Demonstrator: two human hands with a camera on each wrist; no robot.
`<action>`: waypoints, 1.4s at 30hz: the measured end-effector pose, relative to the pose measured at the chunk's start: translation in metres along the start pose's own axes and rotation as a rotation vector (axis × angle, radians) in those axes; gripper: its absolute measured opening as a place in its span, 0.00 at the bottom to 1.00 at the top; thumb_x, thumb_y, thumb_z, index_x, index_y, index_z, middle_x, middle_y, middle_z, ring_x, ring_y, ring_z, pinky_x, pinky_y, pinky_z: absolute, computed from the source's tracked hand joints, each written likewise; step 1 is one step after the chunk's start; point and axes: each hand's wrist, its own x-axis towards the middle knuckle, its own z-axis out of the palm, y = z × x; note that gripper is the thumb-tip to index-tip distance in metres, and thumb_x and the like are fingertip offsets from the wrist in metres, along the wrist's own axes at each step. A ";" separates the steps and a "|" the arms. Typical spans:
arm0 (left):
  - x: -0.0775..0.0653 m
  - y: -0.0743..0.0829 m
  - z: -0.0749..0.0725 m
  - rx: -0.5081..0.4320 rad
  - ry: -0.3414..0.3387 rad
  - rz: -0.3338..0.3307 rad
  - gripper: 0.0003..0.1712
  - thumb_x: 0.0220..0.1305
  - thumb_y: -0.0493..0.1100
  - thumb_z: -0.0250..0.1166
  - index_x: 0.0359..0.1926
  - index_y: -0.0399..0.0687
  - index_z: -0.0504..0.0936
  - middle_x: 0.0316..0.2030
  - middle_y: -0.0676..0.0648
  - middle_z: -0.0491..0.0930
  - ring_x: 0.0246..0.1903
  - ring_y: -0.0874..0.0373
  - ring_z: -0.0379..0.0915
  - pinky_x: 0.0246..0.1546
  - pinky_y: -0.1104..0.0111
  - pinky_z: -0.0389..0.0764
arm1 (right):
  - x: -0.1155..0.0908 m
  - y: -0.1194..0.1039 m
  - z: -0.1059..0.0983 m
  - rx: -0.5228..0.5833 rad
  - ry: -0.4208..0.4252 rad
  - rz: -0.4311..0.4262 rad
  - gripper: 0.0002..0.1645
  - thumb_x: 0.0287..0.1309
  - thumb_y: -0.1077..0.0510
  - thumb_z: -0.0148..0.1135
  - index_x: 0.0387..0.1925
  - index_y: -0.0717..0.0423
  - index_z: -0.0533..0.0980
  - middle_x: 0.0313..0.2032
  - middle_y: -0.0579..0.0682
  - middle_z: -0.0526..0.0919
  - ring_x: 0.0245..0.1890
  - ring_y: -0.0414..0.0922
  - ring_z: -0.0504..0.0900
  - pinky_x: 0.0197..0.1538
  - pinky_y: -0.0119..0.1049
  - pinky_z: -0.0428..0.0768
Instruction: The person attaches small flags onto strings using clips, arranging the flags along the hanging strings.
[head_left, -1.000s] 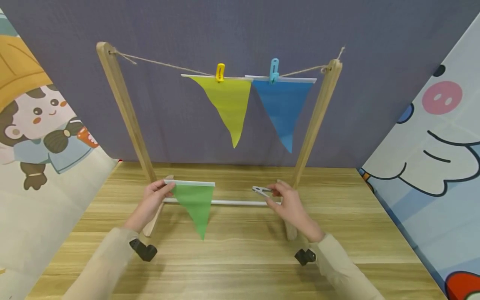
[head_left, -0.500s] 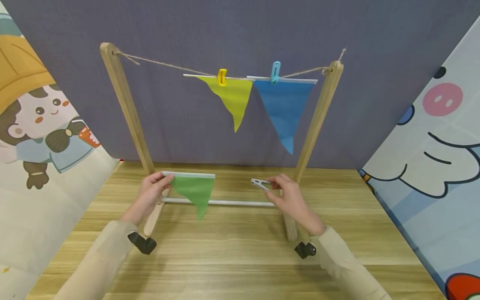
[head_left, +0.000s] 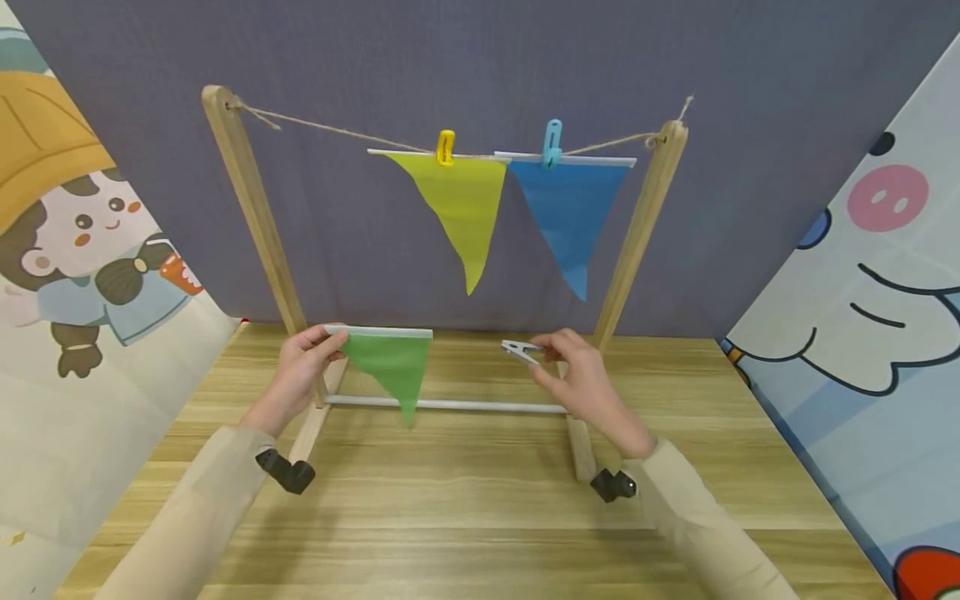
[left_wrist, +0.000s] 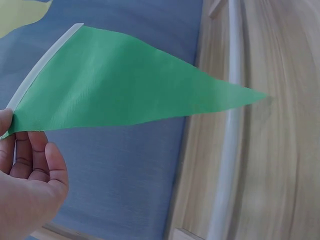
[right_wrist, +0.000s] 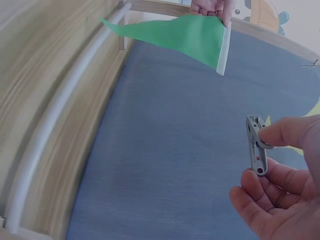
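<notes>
Between thumb and fingers, my left hand point(head_left: 298, 375) pinches the left end of the white top strip of a green triangular flag point(head_left: 393, 358). The flag hangs point down, in front of the white crossbar. A grey clothespin point(head_left: 519, 351) is pinched by its handles in my right hand point(head_left: 588, 383), to the right of the flag and apart from it. In the right wrist view the thumb presses one handle of the clothespin point(right_wrist: 257, 145) and fingers back the other. Above, a yellow flag point(head_left: 468, 204) and a blue flag point(head_left: 572, 208) hang on a string.
Two wooden posts, the left post point(head_left: 251, 200) and the right post point(head_left: 645, 225), carry the twine point(head_left: 330, 128). A yellow clothespin point(head_left: 446, 147) and a light blue clothespin point(head_left: 552, 144) grip the hung flags. The white crossbar point(head_left: 487, 406) spans the posts low above the wooden table point(head_left: 450, 517).
Both hands have risen, bringing the green flag and grey clothespin up toward the string. The green flag's tip has swayed, and the yellow flag has fluttered.
</notes>
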 end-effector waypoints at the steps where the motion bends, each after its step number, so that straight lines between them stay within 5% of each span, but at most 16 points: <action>1: 0.001 0.001 0.001 -0.005 0.000 0.003 0.13 0.63 0.33 0.60 0.27 0.55 0.85 0.26 0.57 0.79 0.26 0.67 0.74 0.31 0.77 0.77 | 0.001 -0.001 -0.001 -0.003 0.002 -0.003 0.17 0.42 0.72 0.68 0.39 0.68 0.78 0.32 0.55 0.77 0.31 0.48 0.78 0.35 0.42 0.81; 42: 0.020 0.059 0.029 -0.046 0.005 0.139 0.12 0.62 0.32 0.61 0.27 0.52 0.85 0.25 0.54 0.80 0.24 0.65 0.73 0.29 0.77 0.76 | 0.066 -0.040 -0.027 -0.004 0.004 -0.132 0.15 0.51 0.67 0.66 0.43 0.66 0.77 0.35 0.59 0.76 0.34 0.49 0.78 0.39 0.40 0.79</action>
